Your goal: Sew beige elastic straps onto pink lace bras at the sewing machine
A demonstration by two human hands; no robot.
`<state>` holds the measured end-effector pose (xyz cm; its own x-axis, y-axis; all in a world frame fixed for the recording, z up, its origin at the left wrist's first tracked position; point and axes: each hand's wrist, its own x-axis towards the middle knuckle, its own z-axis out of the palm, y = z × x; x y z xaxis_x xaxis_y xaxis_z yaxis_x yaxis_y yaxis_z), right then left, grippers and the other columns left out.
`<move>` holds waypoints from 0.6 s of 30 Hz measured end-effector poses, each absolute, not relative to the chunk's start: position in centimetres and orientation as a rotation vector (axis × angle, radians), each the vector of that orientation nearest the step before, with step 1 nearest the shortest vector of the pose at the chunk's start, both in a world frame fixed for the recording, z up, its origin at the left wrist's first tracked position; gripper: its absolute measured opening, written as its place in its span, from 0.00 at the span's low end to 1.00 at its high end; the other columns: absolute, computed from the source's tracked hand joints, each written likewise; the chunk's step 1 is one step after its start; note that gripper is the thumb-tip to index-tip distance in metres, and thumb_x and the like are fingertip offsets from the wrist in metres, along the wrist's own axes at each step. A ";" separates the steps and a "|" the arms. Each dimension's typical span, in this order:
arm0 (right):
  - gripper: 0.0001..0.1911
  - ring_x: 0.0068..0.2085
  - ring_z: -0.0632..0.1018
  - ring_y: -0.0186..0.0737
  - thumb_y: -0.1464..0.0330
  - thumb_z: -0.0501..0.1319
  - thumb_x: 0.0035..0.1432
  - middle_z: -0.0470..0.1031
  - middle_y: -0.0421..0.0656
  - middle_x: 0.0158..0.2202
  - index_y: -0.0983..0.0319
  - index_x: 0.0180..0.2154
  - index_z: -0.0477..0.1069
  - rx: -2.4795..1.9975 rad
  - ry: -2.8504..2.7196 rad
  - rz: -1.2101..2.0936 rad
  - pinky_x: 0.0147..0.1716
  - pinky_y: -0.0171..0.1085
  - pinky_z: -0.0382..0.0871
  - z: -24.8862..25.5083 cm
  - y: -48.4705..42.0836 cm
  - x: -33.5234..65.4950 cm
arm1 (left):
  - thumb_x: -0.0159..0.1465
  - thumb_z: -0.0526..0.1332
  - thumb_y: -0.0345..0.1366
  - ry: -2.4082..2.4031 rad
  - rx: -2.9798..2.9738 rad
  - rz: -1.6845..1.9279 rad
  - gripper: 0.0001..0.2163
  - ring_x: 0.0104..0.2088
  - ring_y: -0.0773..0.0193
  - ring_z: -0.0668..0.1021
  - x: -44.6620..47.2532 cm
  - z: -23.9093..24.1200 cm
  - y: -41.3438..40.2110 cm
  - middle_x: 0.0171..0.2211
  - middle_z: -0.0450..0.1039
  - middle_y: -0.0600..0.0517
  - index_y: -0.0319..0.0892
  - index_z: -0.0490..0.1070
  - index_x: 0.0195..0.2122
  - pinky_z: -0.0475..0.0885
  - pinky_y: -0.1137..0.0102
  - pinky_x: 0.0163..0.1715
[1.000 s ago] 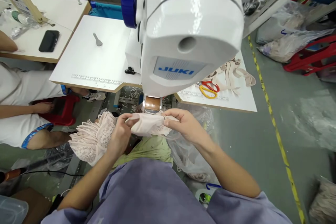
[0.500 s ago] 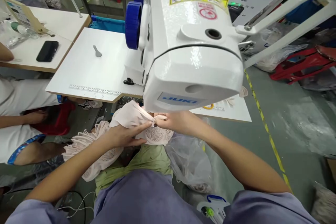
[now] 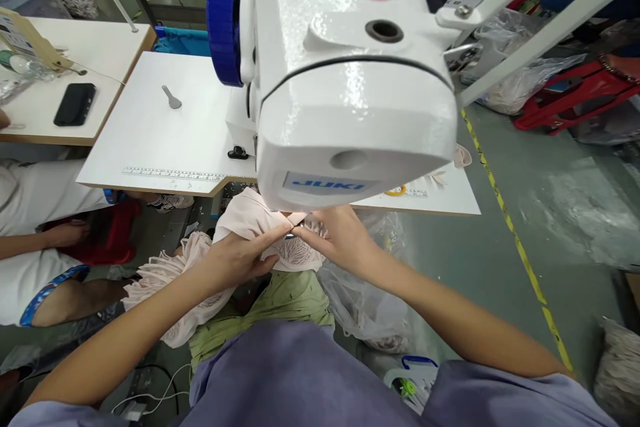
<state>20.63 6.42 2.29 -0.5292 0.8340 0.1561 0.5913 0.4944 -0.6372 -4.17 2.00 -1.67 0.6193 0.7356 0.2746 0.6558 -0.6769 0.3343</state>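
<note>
I have the pale pink garment (image 3: 245,213) just in front of the two hands, close under the head of the white sewing machine (image 3: 350,127). Its plain cloth stands in a fold beyond the left hand (image 3: 245,255), while a lace part (image 3: 295,251) shows between the hands, below their meeting fingertips. I see the left hand grasping the cloth, its index finger stretched toward the right. The right hand (image 3: 345,240) grips the same piece, thumb pointing in to meet that finger; some of its fingers I cannot make out. Just beside the left wrist I see a heap of pale pink lace pieces (image 3: 175,280), and nearer the body than both hands, green cloth (image 3: 280,300) over the lap. A clear plastic bag (image 3: 370,307) hangs below the right forearm. Beyond the left hand I get the white tabletop (image 3: 200,93) with a printed ruler (image 3: 165,175) and a grey spoon-shaped piece (image 3: 171,97); past the right hand, a yellow scissor handle (image 3: 396,191). Well out to the left of the left hand, a co-worker in white (image 3: 50,187) sits at the next table, where a black phone (image 3: 75,105) lies.
</note>
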 end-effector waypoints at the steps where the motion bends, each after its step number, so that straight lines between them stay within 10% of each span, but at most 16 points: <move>1: 0.12 0.50 0.73 0.50 0.63 0.58 0.66 0.76 0.49 0.45 0.57 0.46 0.78 -1.169 -2.269 0.676 0.48 0.44 0.65 1.5 6.2 20.8 | 0.67 0.57 0.38 1.165 2.619 0.599 0.26 0.31 0.63 0.80 -3.8 -1.5 1.7 0.32 0.78 0.50 0.46 0.60 0.68 0.76 0.71 0.37; 7: 0.12 0.48 0.77 0.47 0.63 0.58 0.66 0.79 0.46 0.44 0.55 0.40 0.80 -1.224 -2.177 0.741 0.45 0.43 0.69 0.5 6.2 20.6 | 0.68 0.57 0.36 1.263 2.547 0.633 0.29 0.35 0.60 0.82 -2.2 -1.1 0.2 0.48 0.79 0.41 0.45 0.53 0.70 0.78 0.69 0.36; 18: 0.16 0.49 0.77 0.43 0.74 0.55 0.64 0.79 0.44 0.48 0.54 0.48 0.75 -0.929 -2.158 0.336 0.49 0.46 0.70 -2.0 4.3 20.9 | 0.68 0.56 0.38 1.374 2.528 0.482 0.27 0.29 0.62 0.80 -1.9 0.3 -0.2 0.39 0.80 0.45 0.43 0.57 0.68 0.76 0.72 0.29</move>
<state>20.92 4.34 -1.98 -0.4561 0.7103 0.5362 0.5136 0.7021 -0.4932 -1.95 -0.19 0.28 0.5079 0.8428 0.1781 0.7694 -0.5368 0.3463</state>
